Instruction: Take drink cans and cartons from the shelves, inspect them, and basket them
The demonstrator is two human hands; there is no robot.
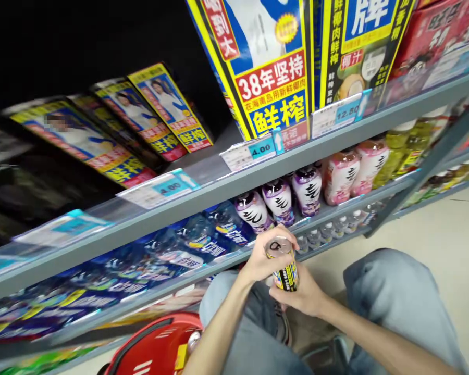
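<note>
A small black-and-yellow drink can (287, 276) with a silver pull-tab top stands nearly upright between my two hands, above my knees. My left hand (263, 255) wraps round its upper part, fingers curled behind the rim. Lower down, my right hand (303, 294) grips the can's base from the right side. Just beyond my hands are purple-and-white bottles (279, 203) on the lower shelf.
A grey shelf edge with price tags (254, 151) runs across in front of me. Large coconut-drink cartons (273, 78) and smaller cartons (172, 109) stand on it. Blue-labelled bottles (207, 242) fill the shelf below. A red basket (160, 344) sits at my left knee.
</note>
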